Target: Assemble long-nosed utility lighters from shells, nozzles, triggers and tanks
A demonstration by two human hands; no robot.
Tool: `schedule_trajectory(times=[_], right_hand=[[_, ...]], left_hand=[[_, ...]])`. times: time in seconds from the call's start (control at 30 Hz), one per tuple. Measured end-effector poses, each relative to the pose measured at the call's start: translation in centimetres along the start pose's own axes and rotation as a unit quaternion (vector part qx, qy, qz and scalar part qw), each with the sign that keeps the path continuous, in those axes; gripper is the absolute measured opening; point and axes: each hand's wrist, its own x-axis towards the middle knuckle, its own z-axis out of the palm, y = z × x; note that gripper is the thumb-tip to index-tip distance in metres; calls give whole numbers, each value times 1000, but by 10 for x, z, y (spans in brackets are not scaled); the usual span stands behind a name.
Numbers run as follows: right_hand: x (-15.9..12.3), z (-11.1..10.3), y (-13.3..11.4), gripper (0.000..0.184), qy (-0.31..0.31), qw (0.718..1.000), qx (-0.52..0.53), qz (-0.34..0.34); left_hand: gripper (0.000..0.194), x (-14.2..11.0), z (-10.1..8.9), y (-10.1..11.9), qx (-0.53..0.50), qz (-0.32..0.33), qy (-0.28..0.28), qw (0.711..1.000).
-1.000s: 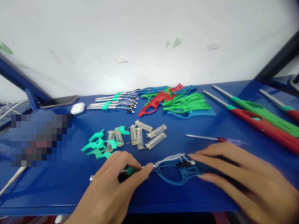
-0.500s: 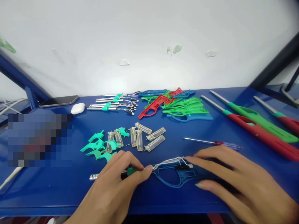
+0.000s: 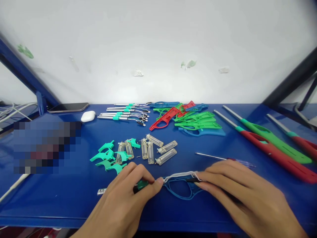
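A blue plastic lighter shell (image 3: 179,188) lies flat near the front edge of the blue table (image 3: 61,198). A metal tube with a green collar (image 3: 141,185) and white wires (image 3: 178,175) rests along it. My left hand (image 3: 123,205) pinches the tube at the green collar, thumb and forefinger closed on it. My right hand (image 3: 245,195) lies over the shell's right end, fingers pressed down on it near the black part where the wires end.
Behind my hands lie teal triggers (image 3: 107,157), clear fuel cells (image 3: 148,150), a screwdriver (image 3: 223,158), wired metal tubes (image 3: 123,114), a heap of green, red and blue shells (image 3: 193,117) and finished lighters (image 3: 272,145) at the right. An earbud case (image 3: 88,116) and a phone (image 3: 68,107) sit back left.
My right hand has slid a little left over the shell, covering more of its right end. My left hand keeps its pinch on the tube. The view has tilted slightly.
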Motion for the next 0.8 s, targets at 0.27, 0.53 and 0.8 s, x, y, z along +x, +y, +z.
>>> schedule_trajectory(times=[0.27, 0.53, 0.8], right_hand=[[-10, -2, 6, 21, -27, 999, -19, -29], [-27, 2, 16, 28, 20, 996, -3, -92], [-24, 8, 13, 13, 41, 998, -6, -42]], left_hand=[[54, -2, 4, 0, 15, -3, 4, 1000], [48, -4, 1, 3, 0, -43, -16, 999], [42, -5, 2, 8, 19, -45, -12, 999]])
